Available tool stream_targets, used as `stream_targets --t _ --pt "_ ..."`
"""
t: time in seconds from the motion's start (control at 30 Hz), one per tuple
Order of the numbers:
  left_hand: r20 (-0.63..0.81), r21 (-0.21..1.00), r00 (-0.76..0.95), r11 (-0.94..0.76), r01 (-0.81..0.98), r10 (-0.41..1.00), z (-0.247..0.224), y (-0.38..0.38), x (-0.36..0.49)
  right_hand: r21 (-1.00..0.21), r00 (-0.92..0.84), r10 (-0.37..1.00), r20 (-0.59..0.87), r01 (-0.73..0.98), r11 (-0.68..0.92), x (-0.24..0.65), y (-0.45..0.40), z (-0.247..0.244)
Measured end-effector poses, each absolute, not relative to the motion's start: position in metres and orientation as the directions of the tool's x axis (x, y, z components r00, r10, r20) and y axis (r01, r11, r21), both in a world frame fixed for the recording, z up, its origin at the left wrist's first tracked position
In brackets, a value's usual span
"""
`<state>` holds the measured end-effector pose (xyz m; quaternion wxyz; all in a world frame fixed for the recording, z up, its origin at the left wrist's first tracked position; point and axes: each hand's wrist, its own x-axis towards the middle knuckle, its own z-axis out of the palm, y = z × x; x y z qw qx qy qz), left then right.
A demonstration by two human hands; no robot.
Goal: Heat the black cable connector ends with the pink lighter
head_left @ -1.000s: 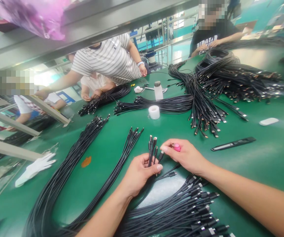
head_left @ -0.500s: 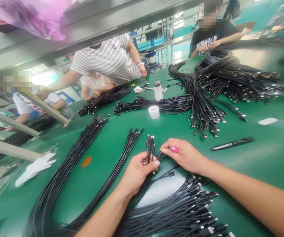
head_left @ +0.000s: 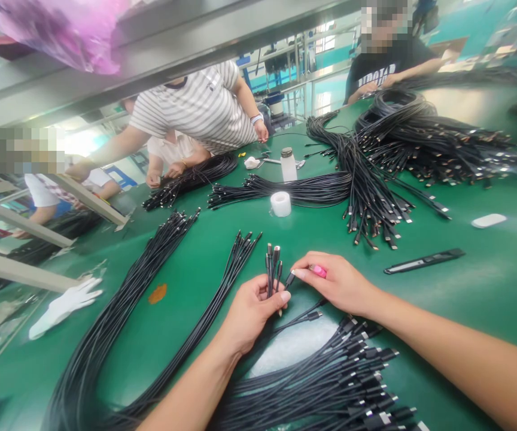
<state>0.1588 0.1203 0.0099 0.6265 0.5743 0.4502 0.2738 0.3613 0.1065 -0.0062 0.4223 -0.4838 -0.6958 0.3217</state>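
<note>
My left hand [head_left: 254, 312] grips a small bunch of black cables [head_left: 273, 268] with their connector ends pointing up. My right hand [head_left: 337, 282] reaches in from the right, and its fingertips pinch a single black cable connector [head_left: 289, 279] next to that bunch. A small pink object [head_left: 318, 271] sits against the fingers of my right hand, partly hidden. Just below both hands lies a large pile of black cables [head_left: 321, 383] on a translucent plastic sheet [head_left: 292, 346].
Several black cable bundles [head_left: 366, 185] cover the green workbench [head_left: 501, 299], with a tape roll [head_left: 280, 204], a bottle [head_left: 288, 164], a black knife-like tool [head_left: 424, 261] and a white glove [head_left: 65, 308] among them. Co-workers' hands [head_left: 169, 172] work across the bench.
My hands have shifted slightly. The cable bunch sits a little further left than a second ago, and the pinched connector has moved up closer to it.
</note>
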Motion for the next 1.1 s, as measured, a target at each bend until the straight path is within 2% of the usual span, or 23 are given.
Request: stream_targets --t 0.33,0.53,0.7,0.93,1.1 --pt "-0.223 0.964 0.434 0.132 0.231 0.873 0.01 0.119 0.157 -0.809 -0.213 0.916 0.341 0.43 0.401 0.365 0.108 -0.006" --pt "-0.213 0.959 0.417 0.107 0.264 0.884 0.01 0.119 0.157 -0.74 -0.275 0.875 0.398 0.468 0.484 0.369 0.108 -0.008" --pt "-0.213 0.955 0.41 0.101 0.279 0.887 0.012 0.119 0.159 -0.691 -0.337 0.867 0.367 0.525 0.496 0.371 0.109 -0.008" --pt "-0.225 0.953 0.406 0.113 0.28 0.886 0.013 0.118 0.159 -0.726 -0.252 0.88 0.402 0.499 0.474 0.372 0.109 -0.005" --pt "-0.23 0.951 0.411 0.114 0.288 0.882 0.011 0.119 0.158 -0.753 -0.285 0.884 0.372 0.464 0.466 0.369 0.107 -0.004"
